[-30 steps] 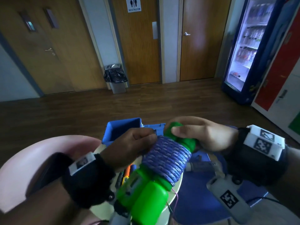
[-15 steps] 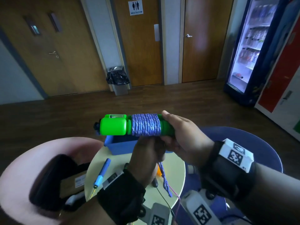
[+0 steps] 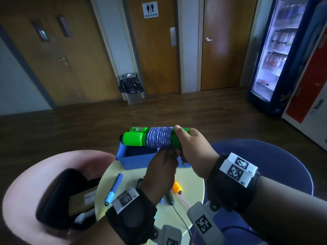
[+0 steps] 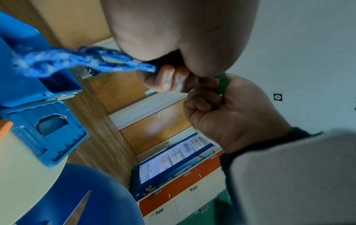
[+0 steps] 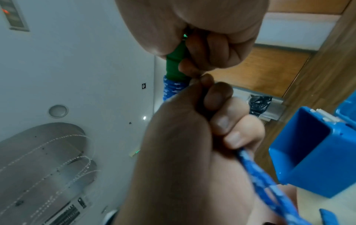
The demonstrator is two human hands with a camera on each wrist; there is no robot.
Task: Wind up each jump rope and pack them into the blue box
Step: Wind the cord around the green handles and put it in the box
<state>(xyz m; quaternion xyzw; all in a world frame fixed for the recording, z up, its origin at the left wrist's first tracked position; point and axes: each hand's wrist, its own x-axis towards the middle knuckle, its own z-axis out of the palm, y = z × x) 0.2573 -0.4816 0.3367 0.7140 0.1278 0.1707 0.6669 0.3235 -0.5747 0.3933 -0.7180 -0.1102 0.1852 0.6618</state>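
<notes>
I hold a green-handled jump rope [image 3: 135, 139] level in the air above the blue box [image 3: 134, 160]. Its blue-and-white cord [image 3: 159, 139] is wound tightly round the two handles. My right hand [image 3: 191, 149] grips the handles' right end [image 5: 174, 64]. My left hand [image 3: 163, 167] sits just under the coil and pinches the loose end of the cord [image 4: 92, 62], which trails down past its fingers [image 5: 258, 175]. The blue box [image 5: 308, 152] stands open on the round table [image 3: 192, 184].
On the pale round table lie a blue-handled rope [image 3: 114, 189], an orange handle [image 3: 177, 187] and dark handles with thin cords [image 3: 170, 198]. A pink chair [image 3: 26, 188] with a dark bag is at left, a blue chair [image 3: 276, 165] at right. The box's lid [image 4: 44, 130] lies open beside it.
The bundle went from tilted low over the table to level and higher. My left hand dropped from the coil's side to beneath it, holding the cord's end.
</notes>
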